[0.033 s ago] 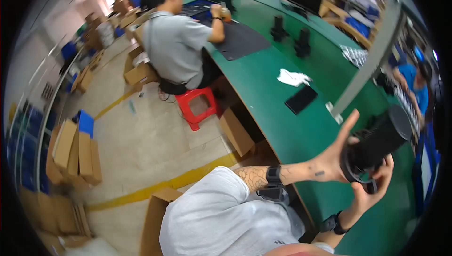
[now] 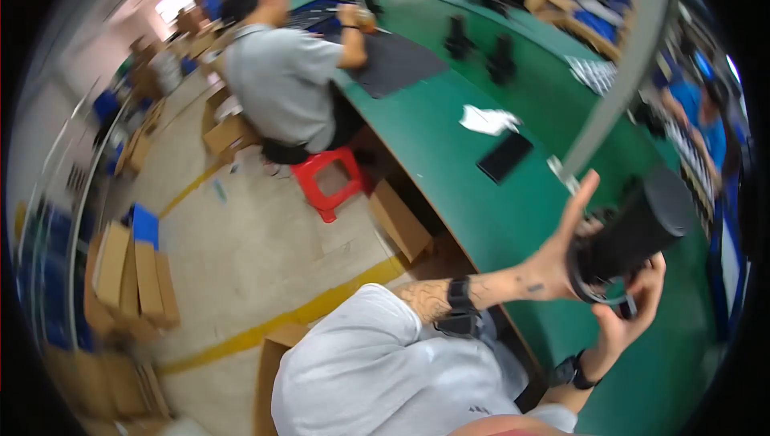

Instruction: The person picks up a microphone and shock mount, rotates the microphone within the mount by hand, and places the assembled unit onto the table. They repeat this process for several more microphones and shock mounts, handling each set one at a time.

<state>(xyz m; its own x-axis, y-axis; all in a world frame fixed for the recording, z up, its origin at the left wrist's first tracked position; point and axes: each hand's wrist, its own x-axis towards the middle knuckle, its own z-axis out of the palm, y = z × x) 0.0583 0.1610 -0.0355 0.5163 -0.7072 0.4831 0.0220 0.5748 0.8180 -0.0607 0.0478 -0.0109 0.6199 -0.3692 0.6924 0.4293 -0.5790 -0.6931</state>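
At the right, over the green workbench (image 2: 457,171), I hold a black cylindrical microphone (image 2: 638,223) with a ring-shaped mount (image 2: 585,283) at its lower end. It is tilted, its broad round end up and to the right. My left hand (image 2: 553,263) grips the ring side with the thumb stretched upward; its other fingers are mostly hidden behind the ring. My right hand (image 2: 630,316) holds the mount from below and the right, fingers curled round it. A black phone (image 2: 504,157) and a crumpled white cloth or tissue (image 2: 488,120) lie on the bench beyond my hands.
A co-worker (image 2: 281,83) in grey sits on a red stool (image 2: 329,183) by a dark mat (image 2: 397,65). Two black devices (image 2: 501,59) stand farther along the bench. A grey metal post (image 2: 618,83) rises near my hands. Cardboard boxes (image 2: 128,275) stand on the floor at left.
The bench, phone and co-worker appear slightly farther left and higher in the view. The microphone and both hands have shifted slightly left and up too; my grip looks the same.
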